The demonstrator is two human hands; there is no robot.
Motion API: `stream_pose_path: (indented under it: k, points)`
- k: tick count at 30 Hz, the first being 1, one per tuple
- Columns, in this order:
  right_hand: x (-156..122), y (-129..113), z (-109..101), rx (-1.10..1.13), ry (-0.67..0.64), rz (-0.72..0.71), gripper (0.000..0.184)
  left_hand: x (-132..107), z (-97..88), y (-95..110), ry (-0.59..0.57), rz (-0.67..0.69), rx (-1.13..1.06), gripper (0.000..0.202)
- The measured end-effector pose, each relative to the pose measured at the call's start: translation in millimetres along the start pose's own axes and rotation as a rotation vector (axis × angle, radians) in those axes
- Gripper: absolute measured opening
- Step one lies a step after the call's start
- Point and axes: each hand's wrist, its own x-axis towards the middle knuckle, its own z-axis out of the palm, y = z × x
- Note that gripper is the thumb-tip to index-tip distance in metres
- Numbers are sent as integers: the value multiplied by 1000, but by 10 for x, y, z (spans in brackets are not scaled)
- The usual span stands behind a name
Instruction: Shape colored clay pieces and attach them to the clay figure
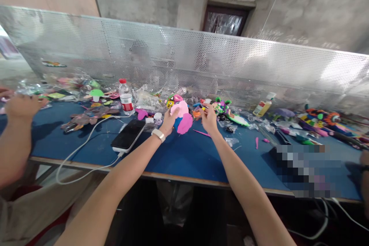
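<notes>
My left hand (pixel 169 120), a white band on its wrist, is closed on a pink and blue foam craft piece (pixel 182 117) held just above the blue table (pixel 178 153). My right hand (pixel 209 119) is beside it to the right, fingers pinched on something small I cannot make out. A thin pink strip (pixel 201 133) lies on the table below the right hand. Colourful foam figures (pixel 223 107) lie just behind both hands.
A phone on a white power bank (pixel 128 135) with a white cable lies left of my hands, a water bottle (pixel 126 97) behind it. Another person's arm (pixel 17 123) is at far left. Plastic bags and foam parts line the perforated metal screen (pixel 184 61). A glue bottle (pixel 263 107) lies right.
</notes>
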Motion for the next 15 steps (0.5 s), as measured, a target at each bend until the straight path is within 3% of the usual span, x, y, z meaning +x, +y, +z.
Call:
stream_pose_path:
  k: [3, 8, 15]
  points:
    - [-26, -79, -12, -111, -7, -32, 40, 11, -12, 29, 13, 14, -13, 58]
    - [-26, -127, -18, -271, 6, -172, 47, 17, -17, 30, 24, 44, 3, 57]
    - [-49, -81, 42, -141, -148, -149, 49, 60, -62, -17, 24, 48, 43, 55]
